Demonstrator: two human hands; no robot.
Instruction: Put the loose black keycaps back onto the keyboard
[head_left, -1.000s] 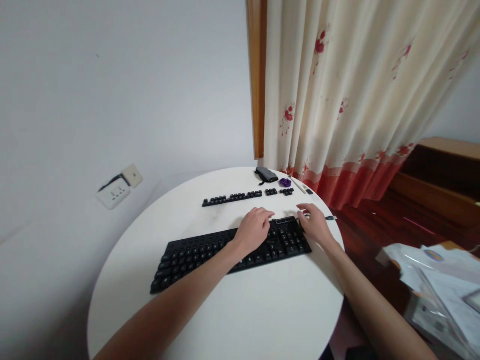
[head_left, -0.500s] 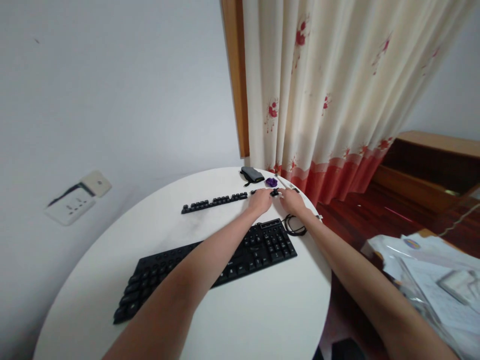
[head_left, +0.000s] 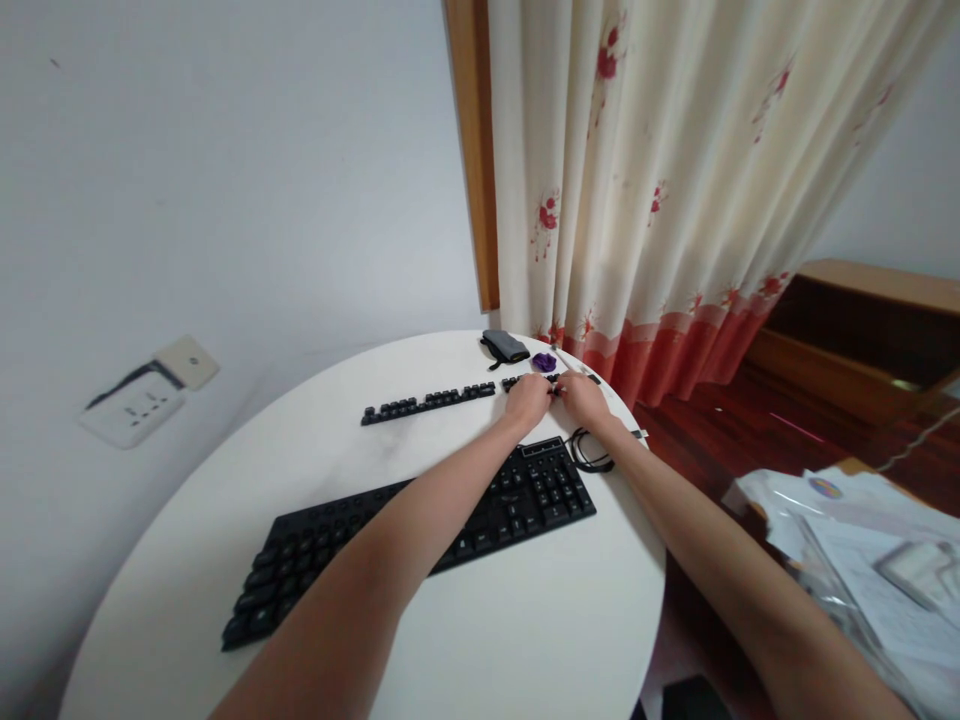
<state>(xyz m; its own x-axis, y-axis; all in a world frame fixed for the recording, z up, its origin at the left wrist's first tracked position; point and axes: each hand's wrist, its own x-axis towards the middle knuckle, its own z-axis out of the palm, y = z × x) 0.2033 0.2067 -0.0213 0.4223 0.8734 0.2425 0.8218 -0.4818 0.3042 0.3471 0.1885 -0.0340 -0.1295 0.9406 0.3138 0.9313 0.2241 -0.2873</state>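
My left hand (head_left: 529,400) and my right hand (head_left: 585,400) meet at the far right of the round table, fingers closed and fingertips almost touching. What they pinch is too small to make out. Black keycaps (head_left: 512,383) lie right by my left fingers, partly hidden by the hand. A longer line of black keycaps (head_left: 427,401) runs leftward from there across the white top. Nearer to me lies a black keyboard (head_left: 517,500), partly covered by my left forearm. Its coiled black cable (head_left: 587,455) sits below my right hand.
Behind my hands are a grey pouch (head_left: 505,346) and a purple scrunchie-like bundle (head_left: 544,362). The white round table (head_left: 525,620) stands against a wall with a socket (head_left: 135,405). A flowered curtain (head_left: 637,200) hangs behind. Papers and plastic (head_left: 847,540) lie at the right.
My hands have drawn closer together, and the small black piece that showed between them is now mostly covered. More keycaps show above my left hand. The view has shifted slightly.
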